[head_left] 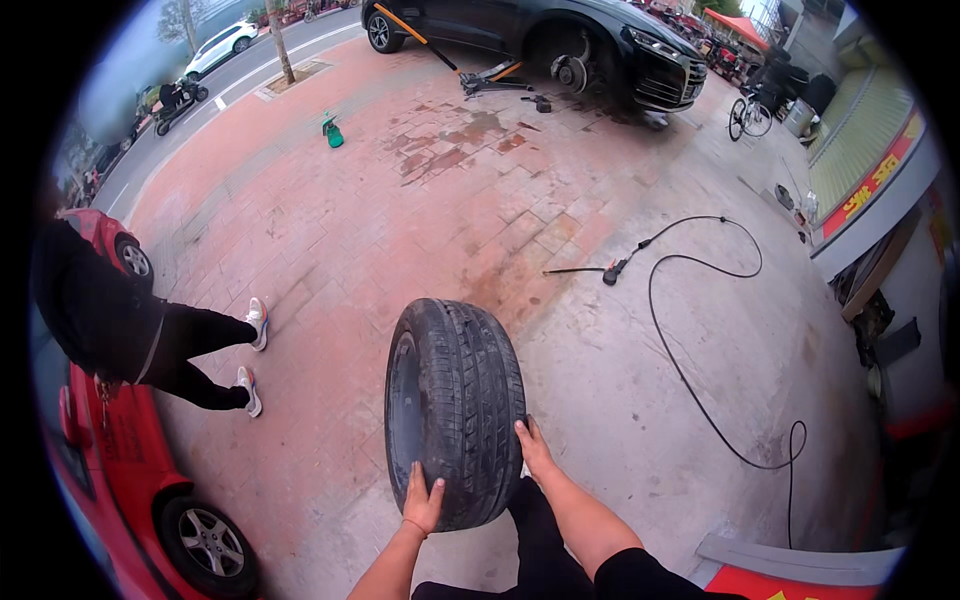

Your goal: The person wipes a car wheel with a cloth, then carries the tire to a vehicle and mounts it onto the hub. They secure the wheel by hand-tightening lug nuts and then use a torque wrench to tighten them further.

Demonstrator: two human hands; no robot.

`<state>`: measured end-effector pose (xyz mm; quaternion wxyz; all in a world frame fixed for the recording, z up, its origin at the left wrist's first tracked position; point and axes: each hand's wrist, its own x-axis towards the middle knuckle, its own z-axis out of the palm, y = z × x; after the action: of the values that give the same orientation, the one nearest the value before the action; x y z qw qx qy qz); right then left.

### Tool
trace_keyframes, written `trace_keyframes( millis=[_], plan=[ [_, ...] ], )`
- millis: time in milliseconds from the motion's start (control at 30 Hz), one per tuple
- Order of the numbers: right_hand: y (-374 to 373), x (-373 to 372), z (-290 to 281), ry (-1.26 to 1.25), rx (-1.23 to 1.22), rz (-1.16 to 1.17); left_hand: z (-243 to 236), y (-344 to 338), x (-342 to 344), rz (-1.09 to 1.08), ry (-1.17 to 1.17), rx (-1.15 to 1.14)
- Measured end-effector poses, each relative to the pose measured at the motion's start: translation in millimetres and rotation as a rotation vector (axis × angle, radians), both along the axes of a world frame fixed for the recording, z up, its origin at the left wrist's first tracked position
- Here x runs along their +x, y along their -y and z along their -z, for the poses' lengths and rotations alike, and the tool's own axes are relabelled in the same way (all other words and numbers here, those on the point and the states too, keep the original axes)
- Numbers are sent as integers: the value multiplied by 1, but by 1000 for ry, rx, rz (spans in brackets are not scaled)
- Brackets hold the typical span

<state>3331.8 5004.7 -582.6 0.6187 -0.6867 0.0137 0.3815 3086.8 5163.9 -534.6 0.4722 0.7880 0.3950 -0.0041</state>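
Observation:
A black car tyre [470,400] is upright in front of my legs, its grooved tread facing me and its dark open side turned to the left. My left hand [422,500] presses on the lower left of the tyre, fingers pointing up along its edge. On the right edge of the tread lies my right hand [535,447], its fingertips partly hidden. The tyre is held between both hands. Whether its underside touches the ground cannot be made out.
A dark car [600,50] with one wheel off stands ahead beside a floor jack [490,78]. An air hose [685,380] with an inflator gauge [612,272] snakes over the paving at right. Left are a red car [130,450] and a person [110,310]. A green bottle [333,134] stands farther off.

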Motion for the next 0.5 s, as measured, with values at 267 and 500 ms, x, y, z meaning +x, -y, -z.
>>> trace_keyframes(
  millis=[267, 500],
  plan=[
    [-252, 252, 9, -26, 82, 135, -3, -309, 318, 16, 12, 40],
    [-407, 485, 10, 306, 70, 298, 15, -475, 604, 93, 221, -50]
  ],
)
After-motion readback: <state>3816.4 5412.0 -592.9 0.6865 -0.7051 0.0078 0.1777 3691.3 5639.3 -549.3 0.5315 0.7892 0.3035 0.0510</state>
